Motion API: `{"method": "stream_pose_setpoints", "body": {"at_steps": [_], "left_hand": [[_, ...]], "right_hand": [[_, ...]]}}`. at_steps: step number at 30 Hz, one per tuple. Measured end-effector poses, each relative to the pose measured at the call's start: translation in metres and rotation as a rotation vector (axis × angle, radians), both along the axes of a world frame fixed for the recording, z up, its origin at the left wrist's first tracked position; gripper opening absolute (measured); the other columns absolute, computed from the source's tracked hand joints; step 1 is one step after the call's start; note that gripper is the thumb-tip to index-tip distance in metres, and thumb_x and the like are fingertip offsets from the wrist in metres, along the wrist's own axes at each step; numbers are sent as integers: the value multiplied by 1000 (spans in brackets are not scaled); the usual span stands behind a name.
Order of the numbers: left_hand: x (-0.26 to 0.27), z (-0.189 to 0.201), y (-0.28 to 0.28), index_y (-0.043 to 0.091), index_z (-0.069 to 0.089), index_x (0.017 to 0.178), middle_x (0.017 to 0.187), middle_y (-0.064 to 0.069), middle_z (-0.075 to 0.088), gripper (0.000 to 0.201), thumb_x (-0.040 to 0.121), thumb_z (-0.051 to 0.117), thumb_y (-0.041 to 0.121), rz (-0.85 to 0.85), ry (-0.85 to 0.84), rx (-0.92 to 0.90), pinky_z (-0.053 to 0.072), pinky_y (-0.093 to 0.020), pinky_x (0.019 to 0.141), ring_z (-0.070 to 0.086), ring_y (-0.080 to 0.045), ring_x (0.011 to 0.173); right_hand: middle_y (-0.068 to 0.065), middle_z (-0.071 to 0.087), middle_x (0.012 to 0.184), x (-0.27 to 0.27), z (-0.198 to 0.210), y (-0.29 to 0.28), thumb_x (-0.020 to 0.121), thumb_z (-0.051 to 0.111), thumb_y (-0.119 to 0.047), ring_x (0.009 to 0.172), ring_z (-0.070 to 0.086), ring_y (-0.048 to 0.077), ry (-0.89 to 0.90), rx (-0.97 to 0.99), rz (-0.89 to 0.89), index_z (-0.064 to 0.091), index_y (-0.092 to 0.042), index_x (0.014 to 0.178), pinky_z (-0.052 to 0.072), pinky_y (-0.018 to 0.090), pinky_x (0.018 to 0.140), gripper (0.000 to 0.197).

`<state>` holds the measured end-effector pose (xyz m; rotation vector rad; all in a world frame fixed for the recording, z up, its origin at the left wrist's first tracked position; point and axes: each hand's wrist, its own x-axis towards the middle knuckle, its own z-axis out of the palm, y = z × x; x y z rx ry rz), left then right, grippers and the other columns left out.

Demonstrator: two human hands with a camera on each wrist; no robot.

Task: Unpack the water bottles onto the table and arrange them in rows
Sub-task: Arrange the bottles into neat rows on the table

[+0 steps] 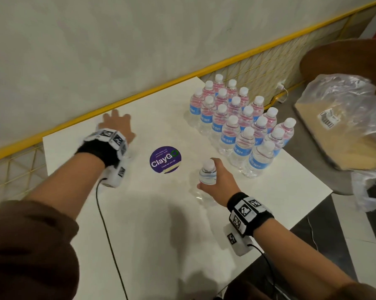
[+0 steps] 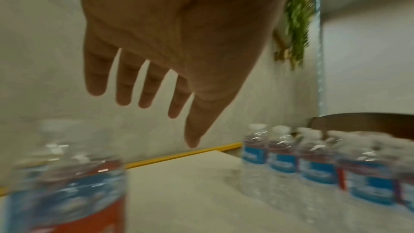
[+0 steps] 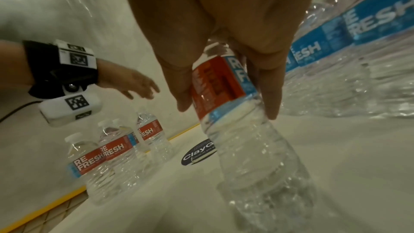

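On the far right side of the white square table (image 1: 139,224) sits a tight block of clear plastic water bottles (image 1: 243,124), white caps, blue and red REFRESH labels, lined up in neat rows. Nearer the front edge, the right hand (image 1: 220,180) wraps its fingers around one more clear ridged bottle (image 3: 237,112) by the label, base down near the tabletop and tilted. The left hand (image 1: 117,124) hovers flat with fingers spread, holding nothing. Between the hands is a round purple ClayGo sticker (image 1: 165,159).
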<state>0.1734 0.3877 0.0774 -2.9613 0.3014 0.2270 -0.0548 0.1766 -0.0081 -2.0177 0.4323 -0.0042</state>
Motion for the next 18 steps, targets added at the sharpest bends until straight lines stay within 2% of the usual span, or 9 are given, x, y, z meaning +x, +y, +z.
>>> {"method": "stream_pose_setpoints", "body": {"at_steps": [3,5,7,9,14,18], "left_hand": [[46,-32,38,19,45,128,128,-14,44,64,74,64,49,60,98,122,44,-51,99,44,-38,120],[48,-34,38,17,49,128,131,-14,50,64,73,70,42,37,112,131,45,-46,100,47,-35,122],[26,-13,23,10,56,124,128,-15,56,52,80,69,37,12,100,71,47,-39,97,52,-34,118],[12,-3,7,6,60,119,125,-15,59,46,84,67,35,-30,113,2,46,-37,93,54,-34,115],[-31,5,-36,8,68,109,112,-12,66,38,78,71,30,-133,178,-236,45,-29,77,60,-29,101],[-66,-1,-71,14,69,99,97,-3,61,28,75,72,29,-253,299,-436,39,-26,72,54,-19,86]], "right_hand": [[-1,54,120,-1,-4,-3,74,78,-19,105,53,16,-5,-55,3,36,-22,134,39,23,89,73],[1,53,125,-1,-6,-6,74,77,-19,111,53,18,-14,-68,-11,37,-23,133,39,24,92,71],[1,52,128,-1,-8,-11,75,76,-19,114,52,19,-22,-75,-34,37,-23,134,39,24,94,71],[1,51,129,0,-11,-17,74,77,-21,116,51,19,-22,-74,-65,36,-22,135,39,26,97,73],[4,51,123,0,-14,-31,75,76,-17,112,51,20,-22,-107,-54,39,-24,130,39,28,97,67],[1,53,120,-2,-13,-39,73,76,-16,110,52,20,-30,-81,-65,40,-25,128,42,32,98,66]]}}
